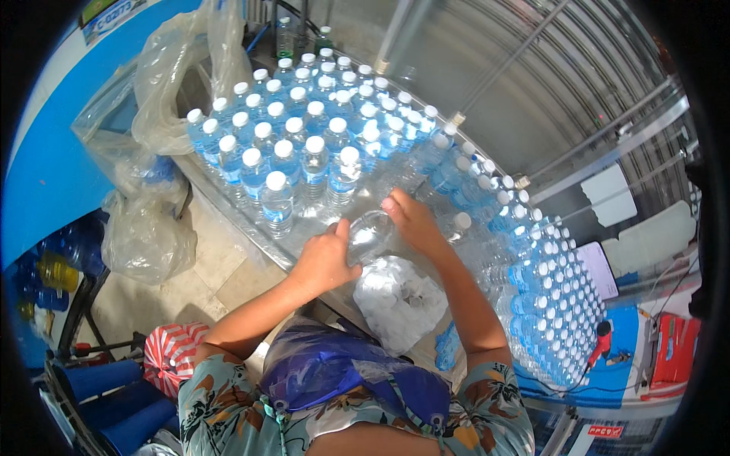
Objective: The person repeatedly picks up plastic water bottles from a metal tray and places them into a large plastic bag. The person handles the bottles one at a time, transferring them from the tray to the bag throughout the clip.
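Note:
Between my two hands is a clear, rounded plastic piece [370, 233], seemingly a bottle; its outline blurs into the shiny metal table. My left hand [326, 259] grips its left side with the thumb apart. At its upper right, the fingers of my right hand [415, 219] pinch it. Just beneath sits a clear plastic bag of white bottle caps [399, 302]. A single capped water bottle [278, 205] stands upright beyond my left hand. Another white-capped bottle [456, 227] is right of my right hand. Blue labels [447, 345] lie near my right forearm.
Rows of capped, blue-labelled bottles [315, 114] fill the far side of the metal table [239, 219]. Many more bottles [553, 308] crowd the right. Large clear plastic bags [151, 228] hang at the left. A striped red and white bag [171, 356] is at lower left.

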The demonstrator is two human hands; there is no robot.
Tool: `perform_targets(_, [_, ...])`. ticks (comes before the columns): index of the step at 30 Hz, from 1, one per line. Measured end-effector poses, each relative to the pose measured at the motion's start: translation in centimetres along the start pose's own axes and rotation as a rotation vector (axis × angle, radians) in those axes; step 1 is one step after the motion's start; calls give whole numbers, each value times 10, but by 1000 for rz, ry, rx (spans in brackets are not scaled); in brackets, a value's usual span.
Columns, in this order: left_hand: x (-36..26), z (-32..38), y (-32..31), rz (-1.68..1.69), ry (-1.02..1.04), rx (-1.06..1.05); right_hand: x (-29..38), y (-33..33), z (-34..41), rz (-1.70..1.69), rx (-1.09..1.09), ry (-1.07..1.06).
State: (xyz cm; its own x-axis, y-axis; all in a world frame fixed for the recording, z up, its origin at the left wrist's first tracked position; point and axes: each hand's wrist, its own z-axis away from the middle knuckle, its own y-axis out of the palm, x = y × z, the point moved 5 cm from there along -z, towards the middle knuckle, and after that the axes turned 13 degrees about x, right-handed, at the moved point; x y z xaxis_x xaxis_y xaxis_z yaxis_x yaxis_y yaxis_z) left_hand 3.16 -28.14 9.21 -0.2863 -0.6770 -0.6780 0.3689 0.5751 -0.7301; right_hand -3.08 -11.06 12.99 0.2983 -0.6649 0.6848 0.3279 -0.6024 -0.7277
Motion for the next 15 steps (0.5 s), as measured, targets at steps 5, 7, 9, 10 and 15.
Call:
perform_targets(5, [37, 18, 17, -23, -160, -458, 64, 30, -35, 390, -163, -419])
perform_targets(7, [67, 15, 37, 140, -316, -173, 78, 43, -49, 500, -238, -556])
perform_targets(9, [82, 7, 49, 175, -310, 0, 81, 50, -63, 559, -243, -557])
perform_targets(10, [84, 0, 51, 177, -271, -43, 79, 54, -73, 554, -173, -444])
perform_targets(15, [92, -18, 48, 248, -266, -253, 71, 23, -48, 490, -264, -370])
